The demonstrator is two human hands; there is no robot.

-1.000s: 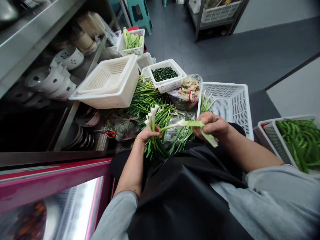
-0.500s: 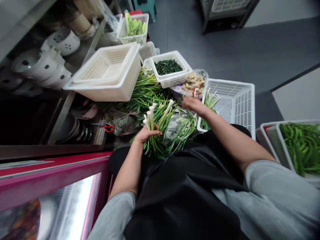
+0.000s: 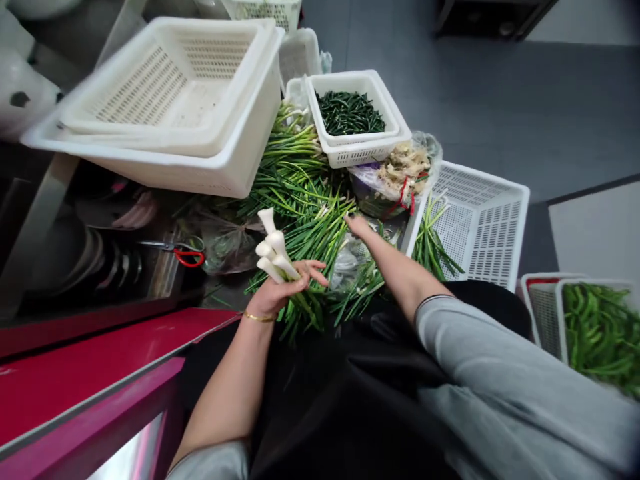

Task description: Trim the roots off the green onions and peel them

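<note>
My left hand (image 3: 283,287) is wrapped round a small bunch of spring onions (image 3: 273,243), white bulbs up and green leaves hanging below; its outer fingers stick out to the right. Over the pile of spring onions (image 3: 300,180) on the floor, my right hand (image 3: 356,225) points down at the leaves. Its fingers are mostly hidden, so whether they grip a stalk does not show. Near its wrist lies a clear plastic bag (image 3: 346,263) among loose greens. More spring onions (image 3: 431,240) rest at the left side of a white basket (image 3: 493,220).
Stacked white crates (image 3: 245,147) stand back left, beside a basket of dark green chillies (image 3: 350,113). A bag of pale roots (image 3: 405,167) sits behind my right hand. Red-handled scissors (image 3: 189,257) lie left. Green peppers (image 3: 600,327) fill a basket at right.
My right hand has moved left and down from near the root bag to the pile. My left hand still holds its bunch, now tilted with bulbs closer to me. The view has shifted nearer.
</note>
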